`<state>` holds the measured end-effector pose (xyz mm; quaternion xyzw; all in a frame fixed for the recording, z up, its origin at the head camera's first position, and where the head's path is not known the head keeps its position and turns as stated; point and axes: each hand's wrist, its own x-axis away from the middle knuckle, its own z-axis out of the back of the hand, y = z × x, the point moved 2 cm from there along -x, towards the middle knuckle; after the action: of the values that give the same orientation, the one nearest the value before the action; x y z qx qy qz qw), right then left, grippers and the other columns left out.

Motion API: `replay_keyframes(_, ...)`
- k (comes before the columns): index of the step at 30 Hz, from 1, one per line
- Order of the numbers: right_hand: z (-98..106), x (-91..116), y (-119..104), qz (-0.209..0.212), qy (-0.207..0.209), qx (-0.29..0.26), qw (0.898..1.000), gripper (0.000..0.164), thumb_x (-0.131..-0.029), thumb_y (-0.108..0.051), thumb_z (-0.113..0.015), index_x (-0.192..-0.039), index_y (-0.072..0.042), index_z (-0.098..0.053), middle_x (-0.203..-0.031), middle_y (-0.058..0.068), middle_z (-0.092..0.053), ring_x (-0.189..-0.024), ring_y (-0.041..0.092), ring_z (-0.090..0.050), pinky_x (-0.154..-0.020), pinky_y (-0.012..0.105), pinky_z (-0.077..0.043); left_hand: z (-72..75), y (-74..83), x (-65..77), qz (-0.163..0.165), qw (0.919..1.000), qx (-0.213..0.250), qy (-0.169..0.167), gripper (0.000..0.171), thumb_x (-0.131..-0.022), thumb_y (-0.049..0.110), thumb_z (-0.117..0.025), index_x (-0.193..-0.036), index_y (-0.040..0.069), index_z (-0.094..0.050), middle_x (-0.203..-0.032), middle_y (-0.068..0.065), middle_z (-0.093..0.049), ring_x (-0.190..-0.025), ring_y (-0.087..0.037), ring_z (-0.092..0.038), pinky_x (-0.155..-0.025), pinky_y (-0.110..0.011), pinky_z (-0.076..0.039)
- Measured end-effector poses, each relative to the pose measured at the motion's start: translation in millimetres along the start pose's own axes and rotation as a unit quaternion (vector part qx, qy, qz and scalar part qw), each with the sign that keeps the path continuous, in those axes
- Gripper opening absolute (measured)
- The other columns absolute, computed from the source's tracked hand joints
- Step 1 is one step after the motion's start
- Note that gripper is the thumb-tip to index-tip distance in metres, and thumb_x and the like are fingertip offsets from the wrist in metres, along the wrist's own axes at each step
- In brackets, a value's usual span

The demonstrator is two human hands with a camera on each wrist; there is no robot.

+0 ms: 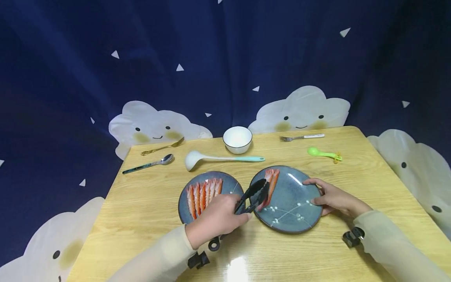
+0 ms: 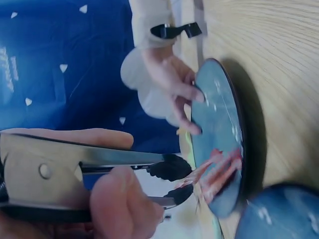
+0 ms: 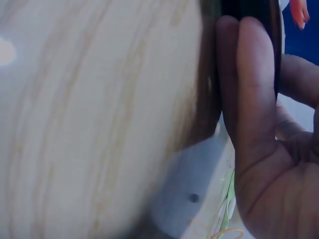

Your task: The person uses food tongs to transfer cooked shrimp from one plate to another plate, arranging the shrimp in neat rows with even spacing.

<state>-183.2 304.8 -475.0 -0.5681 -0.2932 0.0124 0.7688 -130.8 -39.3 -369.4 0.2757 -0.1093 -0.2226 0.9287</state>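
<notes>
Left grip is curled round black-tipped tongs, their tips at two glossy orange-red and white seafood sticks on the right plate (blue-grey, sprig-patterned). Whether they pinch cannot be determined. Right grip holds that plate's rim. Similar striped sticks line the left plate.

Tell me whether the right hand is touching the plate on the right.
Touching. The head view shows the right hand gripping that plate at its edge, with fingers overlapping the rim and no gap between.
</notes>
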Motion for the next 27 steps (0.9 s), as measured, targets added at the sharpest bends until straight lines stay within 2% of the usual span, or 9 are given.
replay_keyframes(4,-3,-2,0,0.002,-0.006,-0.007,1.000,0.062,-0.082,-0.001,-0.055,-0.133,-0.017,-0.024,-0.097,0.025,-0.043,-0.069,0.032,-0.060,-0.054,0.045,-0.048,-10.5,10.5,-13.8,0.000,0.9999,0.012,-0.002,0.031,-0.076,0.040,-0.063,-0.079,0.011,-0.055,-0.055,0.003,-0.049,-0.043,-0.008,-0.046,-0.041,-0.024,-0.037)
replay_keyframes(9,-2,-2,3,-0.003,-0.002,-0.015,1.000,0.062,-0.082,0.000,-0.054,-0.133,-0.017,-0.023,-0.097,0.025,-0.044,-0.069,0.033,-0.060,-0.055,0.045,-0.048,-21.9,15.4,-28.4,-0.009,0.9999,0.002,-0.007,0.031,-0.076,0.041,-0.062,-0.077,0.011,-0.055,-0.059,0.004,-0.049,-0.049,-0.010,-0.044,-0.043,-0.023,-0.036)
replay_keyframes(12,-2,-2,2,0.005,-0.004,-0.019,1.000,0.063,-0.081,0.001,-0.054,-0.133,-0.016,-0.024,-0.096,0.025,-0.044,-0.069,0.033,-0.060,-0.056,0.046,-0.048,-29.0,14.0,-34.7,-0.004,0.9998,0.006,-0.017,0.033,-0.076,0.042,-0.062,-0.081,0.010,-0.057,-0.062,0.004,-0.050,-0.051,-0.010,-0.046,-0.045,-0.023,-0.038)
replay_keyframes(17,-3,-3,2,0.012,-0.011,-0.027,1.000,0.062,-0.081,0.001,-0.055,-0.132,-0.016,-0.025,-0.096,0.026,-0.044,-0.070,0.033,-0.060,-0.057,0.046,-0.047,-37.7,7.8,-40.1,0.013,0.9996,0.011,-0.023,0.032,-0.075,0.043,-0.062,-0.081,0.012,-0.057,-0.063,0.005,-0.051,-0.052,-0.009,-0.046,-0.046,-0.023,-0.038)
replay_keyframes(23,-1,-1,3,0.010,-0.007,-0.026,1.000,0.061,-0.082,0.001,-0.054,-0.132,-0.016,-0.024,-0.097,0.026,-0.045,-0.070,0.034,-0.060,-0.056,0.046,-0.047,-38.7,3.9,-42.0,0.022,0.9982,0.046,-0.031,0.028,-0.075,0.041,-0.063,-0.075,0.015,-0.053,-0.060,0.002,-0.052,-0.046,-0.010,-0.046,-0.042,-0.025,-0.039)
replay_keyframes(27,1,1,3,0.011,-0.006,-0.026,1.000,0.062,-0.082,0.000,-0.055,-0.133,-0.016,-0.024,-0.097,0.026,-0.043,-0.069,0.033,-0.060,-0.056,0.046,-0.047,-37.4,2.6,-42.5,0.034,0.9966,0.063,-0.041,0.032,-0.075,0.041,-0.064,-0.083,0.011,-0.056,-0.062,0.001,-0.053,-0.047,-0.011,-0.047,-0.042,-0.026,-0.040)
